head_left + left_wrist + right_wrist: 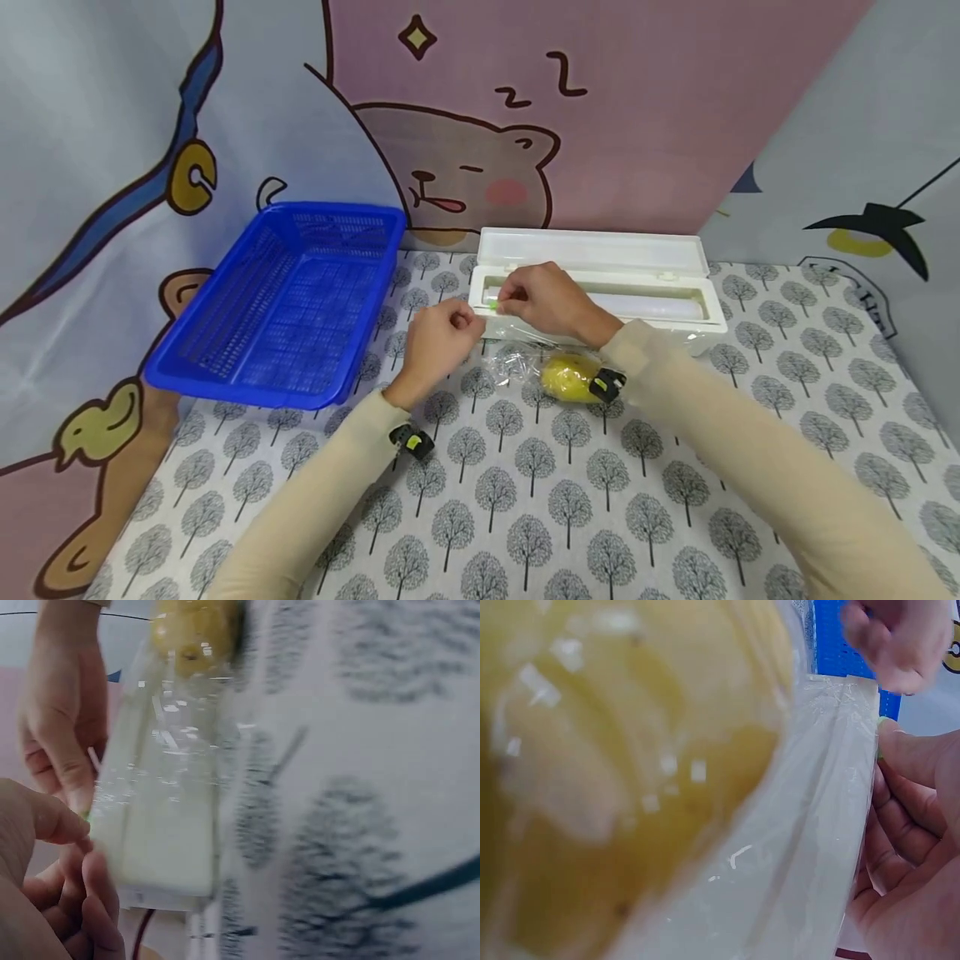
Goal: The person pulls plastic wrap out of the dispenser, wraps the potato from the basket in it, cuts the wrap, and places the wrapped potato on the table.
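A long white cling film box (pixel 600 329) stands at the back of the table with its lid up and a pale roll (pixel 645 305) inside. My right hand (pixel 543 296) pinches a small green slider (pixel 492 305) at the left end of the box's front edge. Close by on the left, my left hand (pixel 442 342) has thumb and forefinger together, apparently pinching the edge of the clear cling film (pixel 165 742). That film hangs over the front of the box. A yellow fruit (pixel 568 377) lies under wrinkled film in front of the box, below my right wrist.
A blue plastic basket (pixel 341 385) stands left of the box. Tree-patterned cloth (pixel 540 508) covers the table. Behind it hangs a cartoon-printed curtain (pixel 630 125).
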Tool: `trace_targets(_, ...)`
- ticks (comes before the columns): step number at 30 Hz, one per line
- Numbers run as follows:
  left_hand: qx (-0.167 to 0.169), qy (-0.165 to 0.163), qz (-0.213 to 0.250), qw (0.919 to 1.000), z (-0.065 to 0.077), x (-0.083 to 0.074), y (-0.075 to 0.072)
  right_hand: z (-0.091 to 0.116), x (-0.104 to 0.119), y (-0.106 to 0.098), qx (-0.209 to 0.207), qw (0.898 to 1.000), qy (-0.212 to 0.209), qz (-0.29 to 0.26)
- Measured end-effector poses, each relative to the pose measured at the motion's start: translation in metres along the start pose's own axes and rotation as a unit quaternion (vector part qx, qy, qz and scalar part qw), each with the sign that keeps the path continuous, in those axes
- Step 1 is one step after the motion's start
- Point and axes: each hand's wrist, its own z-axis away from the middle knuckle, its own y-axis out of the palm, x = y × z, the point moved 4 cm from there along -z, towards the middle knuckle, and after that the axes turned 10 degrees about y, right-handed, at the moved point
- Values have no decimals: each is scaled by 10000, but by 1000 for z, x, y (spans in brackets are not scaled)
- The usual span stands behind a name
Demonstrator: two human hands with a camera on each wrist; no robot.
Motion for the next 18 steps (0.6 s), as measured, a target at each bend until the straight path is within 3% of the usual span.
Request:
trace_targets(4, 42, 238, 125, 9996, -10, -7, -3, -1, 0, 1, 2, 10000, -41, 43)
trace_targets(8, 356, 653, 146, 9971, -21, -11, -2, -2, 2, 0, 37, 9999, -23, 107)
trace_targets(12, 695, 713, -64, 9950, -28, -12, 1, -3, 2, -1, 97, 9999, 17, 102)
trace_targets(18, 852, 843, -339, 9922, -35, -10, 6, -2, 1, -4, 81, 9999, -79, -2)
